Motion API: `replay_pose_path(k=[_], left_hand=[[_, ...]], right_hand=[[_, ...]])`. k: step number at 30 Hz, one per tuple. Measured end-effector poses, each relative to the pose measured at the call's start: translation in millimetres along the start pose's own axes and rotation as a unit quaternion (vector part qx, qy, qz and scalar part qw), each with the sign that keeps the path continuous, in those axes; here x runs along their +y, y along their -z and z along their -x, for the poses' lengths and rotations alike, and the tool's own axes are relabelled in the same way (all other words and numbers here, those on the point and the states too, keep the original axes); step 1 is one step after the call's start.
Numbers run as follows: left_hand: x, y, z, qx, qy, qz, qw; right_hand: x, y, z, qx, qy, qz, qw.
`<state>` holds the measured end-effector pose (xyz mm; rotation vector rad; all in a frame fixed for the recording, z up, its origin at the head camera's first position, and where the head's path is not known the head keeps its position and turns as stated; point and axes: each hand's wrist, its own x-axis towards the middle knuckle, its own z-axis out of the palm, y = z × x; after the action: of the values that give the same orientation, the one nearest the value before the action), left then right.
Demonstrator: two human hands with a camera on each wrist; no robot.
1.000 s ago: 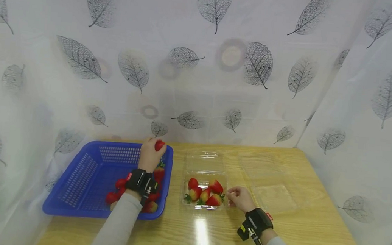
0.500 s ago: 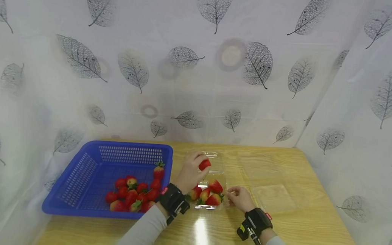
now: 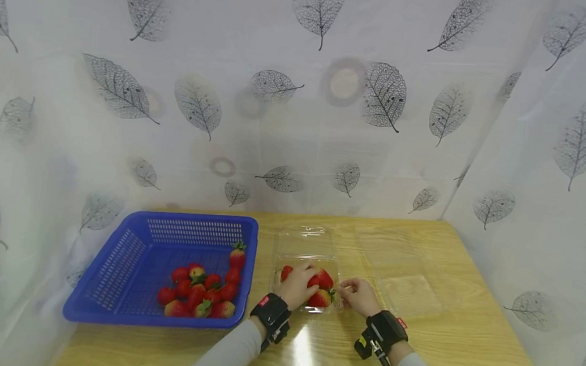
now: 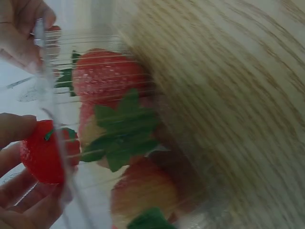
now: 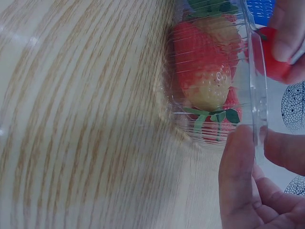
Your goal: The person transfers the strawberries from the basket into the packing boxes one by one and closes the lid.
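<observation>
Just over the open clear plastic clamshell box, my left hand holds a red strawberry between thumb and fingers. The strawberry is at the box's rim in the left wrist view, and the head view mostly hides it behind the hand. Several strawberries lie inside the box, some with green leaves. At the box's right side, my right hand pinches the rim between thumb and finger, seen closely in the right wrist view. The box's hinged lid lies folded back.
A blue plastic basket with several strawberries stands to the left. To the right lies another open clear box. A leaf-patterned curtain surrounds the back and sides of the wooden table.
My left hand has carried a strawberry from the basket rightward, over the box's lid, and down to the filled box. The right hand has stayed at the box's rim.
</observation>
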<state>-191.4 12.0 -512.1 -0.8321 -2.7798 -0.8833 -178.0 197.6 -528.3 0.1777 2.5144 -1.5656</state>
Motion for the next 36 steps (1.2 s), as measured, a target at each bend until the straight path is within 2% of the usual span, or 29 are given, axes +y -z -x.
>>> replay_pose_path(k=[4,14,20,27,33,36], left_hand=[[-4.8,-6.8,1.5,0.000,0.000,-0.006,1.0000],[-5.7,-13.0,1.1,-0.001,0.020,-0.033,0.9992],[-11.1,-14.9,3.6,-0.002,0.020,-0.023,0.9995],[-19.1,-18.8,3.7,-0.017,0.030,-0.028,0.9990],[-18.8,-16.4,5.0,-0.023,0.033,-0.032,0.9987],[-18.1,-13.7,4.7,-0.037,0.039,-0.032,0.9980]], right_hand=[[0,0,0.0,-0.001,-0.003,0.000,1.0000],[-2,1,1.2,-0.004,0.000,0.008,1.0000],[-4,1,3.1,-0.001,-0.003,0.004,1.0000],[-7,1,3.8,-0.004,-0.007,-0.003,1.0000],[-6,0,3.9,-0.002,-0.007,-0.003,1.0000],[-6,1,4.5,-0.002,-0.006,-0.002,1.0000]])
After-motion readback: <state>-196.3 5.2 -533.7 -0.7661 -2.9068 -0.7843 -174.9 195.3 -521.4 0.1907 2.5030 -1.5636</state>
